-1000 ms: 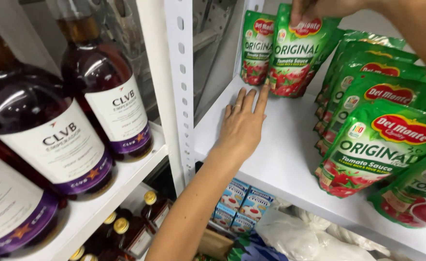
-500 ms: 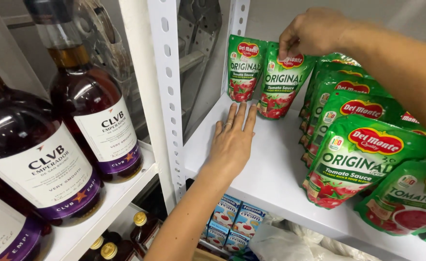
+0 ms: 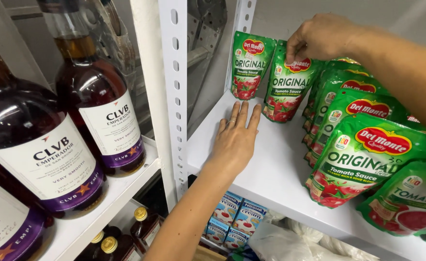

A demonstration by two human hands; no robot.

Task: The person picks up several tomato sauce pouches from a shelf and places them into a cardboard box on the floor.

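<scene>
Your left hand (image 3: 235,140) flat, fingers open on the white metal shelf (image 3: 276,169), your right hand (image 3: 319,36) pinching the top of a green tomato sauce pouch (image 3: 290,84) standing near the shelf's back edge, another upright pouch (image 3: 249,65) just beside it

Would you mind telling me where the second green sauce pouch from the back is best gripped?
Pinch its flat top seal from above, as the right hand does on that pouch. It stands upright, and other pouches crowd its right side.

Green-and-red sauce pouches (image 3: 362,154) stand on the white shelf; white, purple-banded bottle labels (image 3: 49,164) at left.
</scene>
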